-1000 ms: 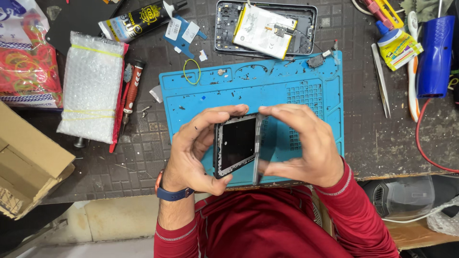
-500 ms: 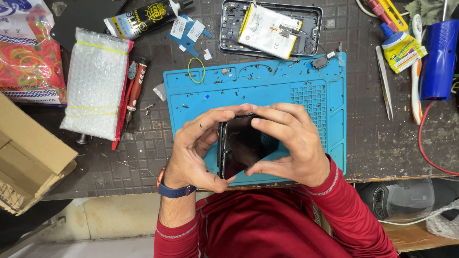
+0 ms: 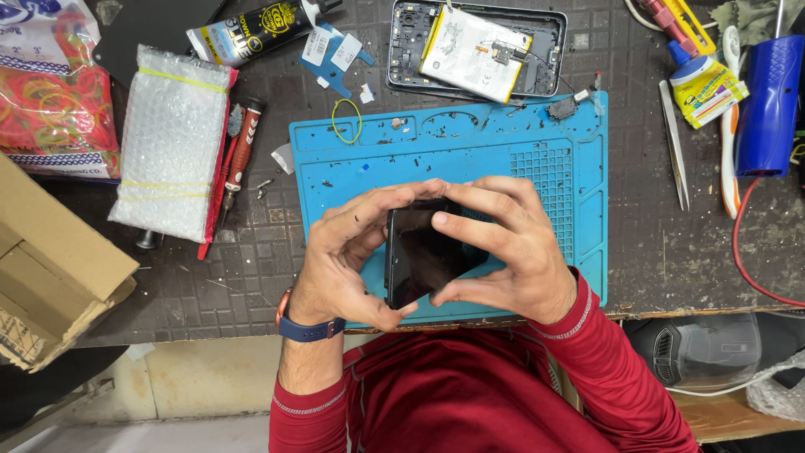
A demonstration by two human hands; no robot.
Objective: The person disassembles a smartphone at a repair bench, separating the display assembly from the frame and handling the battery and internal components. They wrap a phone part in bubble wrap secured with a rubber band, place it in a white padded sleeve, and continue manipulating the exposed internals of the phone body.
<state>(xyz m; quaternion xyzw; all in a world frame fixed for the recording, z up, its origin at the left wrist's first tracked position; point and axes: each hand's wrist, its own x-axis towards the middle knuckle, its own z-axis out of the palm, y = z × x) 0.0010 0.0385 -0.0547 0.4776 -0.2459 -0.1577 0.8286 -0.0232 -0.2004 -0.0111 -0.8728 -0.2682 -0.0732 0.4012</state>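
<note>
Since the earlier frame the phone screen point(image 3: 426, 252) has been turned over: a second ago its bright inner side with a metal rim faced the camera, and now its dark glass does. Both hands have stayed above the lower middle of the blue mat point(image 3: 470, 151).

At the far left of the frame a cardboard box point(image 3: 50, 268) hangs over the edge of the desk point(image 3: 235, 285), with a bag of coloured rubber bands point(image 3: 46, 109) above it. Next comes a bubble-wrap packet point(image 3: 172, 143) held by yellow bands, and just beside its right edge a red-handled screwdriver point(image 3: 239, 155). A black glue tube point(image 3: 256, 29) lies at the top, left of centre.

In the middle, the left hand point(image 3: 340, 260), with a blue watch band at the wrist, grips the screen's left edge, thumb at the bottom corner and fingers point(image 3: 377, 210) curled over the top. The right hand point(image 3: 507, 252) grips the right side, its fingers point(image 3: 465, 231) pressed across the glass. The screen is held tilted, off the mat.

Above the mat an opened phone body point(image 3: 478, 42) shows its white battery. Further right lie tweezers point(image 3: 675, 143), a small glue bottle point(image 3: 700, 80) and a blue cylinder-shaped tool point(image 3: 767, 105) at the frame's right edge.
</note>
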